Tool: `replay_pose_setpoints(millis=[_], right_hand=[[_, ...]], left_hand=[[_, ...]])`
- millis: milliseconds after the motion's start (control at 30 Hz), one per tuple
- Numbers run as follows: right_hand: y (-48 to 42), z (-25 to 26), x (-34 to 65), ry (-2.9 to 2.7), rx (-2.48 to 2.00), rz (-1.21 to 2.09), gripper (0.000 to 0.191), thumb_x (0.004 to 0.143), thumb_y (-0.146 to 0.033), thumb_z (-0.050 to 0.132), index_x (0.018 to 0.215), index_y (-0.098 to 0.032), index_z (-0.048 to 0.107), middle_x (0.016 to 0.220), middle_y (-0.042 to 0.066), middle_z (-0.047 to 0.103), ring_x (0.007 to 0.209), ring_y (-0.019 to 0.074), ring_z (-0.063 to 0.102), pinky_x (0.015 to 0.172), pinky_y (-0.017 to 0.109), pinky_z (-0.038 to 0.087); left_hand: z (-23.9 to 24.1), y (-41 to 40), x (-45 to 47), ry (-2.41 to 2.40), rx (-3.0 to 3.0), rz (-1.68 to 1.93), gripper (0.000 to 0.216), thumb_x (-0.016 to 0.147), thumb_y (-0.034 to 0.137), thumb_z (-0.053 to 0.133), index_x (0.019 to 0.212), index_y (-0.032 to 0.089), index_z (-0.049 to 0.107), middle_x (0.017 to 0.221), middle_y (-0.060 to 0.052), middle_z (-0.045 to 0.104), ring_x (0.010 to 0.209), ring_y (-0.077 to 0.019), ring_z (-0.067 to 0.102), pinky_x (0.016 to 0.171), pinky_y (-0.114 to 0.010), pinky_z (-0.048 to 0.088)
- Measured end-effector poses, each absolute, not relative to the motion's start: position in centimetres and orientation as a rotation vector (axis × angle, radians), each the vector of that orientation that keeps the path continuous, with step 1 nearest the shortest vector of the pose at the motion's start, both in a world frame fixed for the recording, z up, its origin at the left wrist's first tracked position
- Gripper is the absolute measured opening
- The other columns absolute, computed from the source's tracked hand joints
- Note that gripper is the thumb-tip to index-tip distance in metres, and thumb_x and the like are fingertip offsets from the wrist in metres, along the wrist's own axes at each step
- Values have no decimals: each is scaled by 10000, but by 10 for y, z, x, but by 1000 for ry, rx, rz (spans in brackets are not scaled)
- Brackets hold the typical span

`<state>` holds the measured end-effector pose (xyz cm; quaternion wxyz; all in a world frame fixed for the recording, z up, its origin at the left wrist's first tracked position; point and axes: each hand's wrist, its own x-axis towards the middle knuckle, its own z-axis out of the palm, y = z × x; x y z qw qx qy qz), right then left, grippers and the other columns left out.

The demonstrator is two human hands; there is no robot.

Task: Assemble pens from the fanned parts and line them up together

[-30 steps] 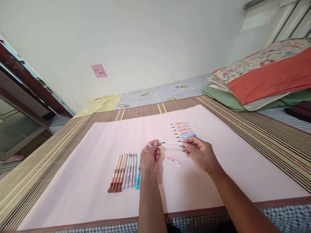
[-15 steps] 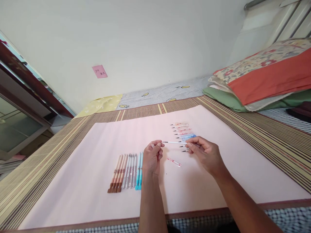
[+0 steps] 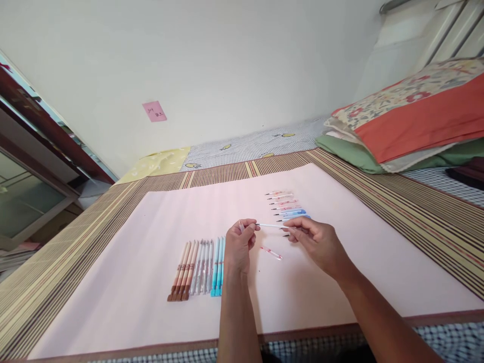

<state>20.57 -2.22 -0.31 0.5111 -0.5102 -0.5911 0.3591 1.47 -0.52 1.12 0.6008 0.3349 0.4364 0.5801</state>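
Head view: right hand [image 3: 315,244] pinches a white pen refill [image 3: 271,226] reaching to left hand [image 3: 239,248], which clasps a pale piece [image 3: 241,226].

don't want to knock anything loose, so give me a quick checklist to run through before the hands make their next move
1. White refill gripped by the right hand: ok.
2. Small pale piece gripped by the left hand: ok.
3. Refill's dark end seated inside another part: cannot tell, too small to make out beside the left hand.
4. Red-marked clear tube apart from both hands: ok, lying on the pink sheet.
5. Blue pens fully in view: not ok, the left arm partly hides them.
6. Brown pens lying side by side: ok.
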Motion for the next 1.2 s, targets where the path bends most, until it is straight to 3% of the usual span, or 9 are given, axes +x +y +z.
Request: replay_pose_setpoints(millis=[200,367,500,600,800,967,1200], right_hand=[[-23,-10,197,-1580,-1239,1011,194,899,-334,545,926,-200,683,826,48,738,726,188,699,712,339,582],[-24,-12,187,-1447,-1236,1068,228,885,-422,584,871,-197,620,720,45,719,694,197,700,688,338,581],[-26,-8,187,-1497,-1239,999,199,885,-399,582,856,-205,620,711,28,694,670,190,675,661,324,554],[-28,-7,188,-1609,-1232,872,188,893,-370,571,830,-208,643,732,22,664,665,180,628,627,305,503],[-30,0,190,-1705,-1256,772,188,885,-342,575,775,-213,658,737,14,632,674,175,573,611,294,444],[-31,1,190,-1714,-1250,784,176,884,-324,578,774,-215,662,732,9,629,675,174,576,612,291,438],[-31,-1,191,-1724,-1246,767,173,893,-317,570,788,-212,661,737,13,632,680,176,579,615,289,444]], left_hand=[[9,-5,17,968,773,1361,350,619,329,843,851,127,677,722,-23,641,504,-39,415,466,-185,243],[10,-3,15,679,519,1508,295,770,383,737,940,157,654,789,-30,631,586,-71,489,521,-190,348],[8,0,8,574,318,1558,100,798,238,683,819,151,640,822,-37,614,661,-78,544,598,-191,431],[5,2,4,657,266,1585,142,811,222,708,937,159,692,876,-51,627,773,-107,602,684,-213,490],[-4,5,0,643,187,1654,201,855,231,711,1051,186,706,768,-5,559,644,-71,545,589,-172,475],[-1,6,2,656,48,1686,132,919,151,604,1015,146,695,826,-44,594,713,-76,605,683,-174,544],[1,5,7,662,52,1636,95,884,130,642,960,140,698,815,-52,620,694,-80,624,670,-173,562]])
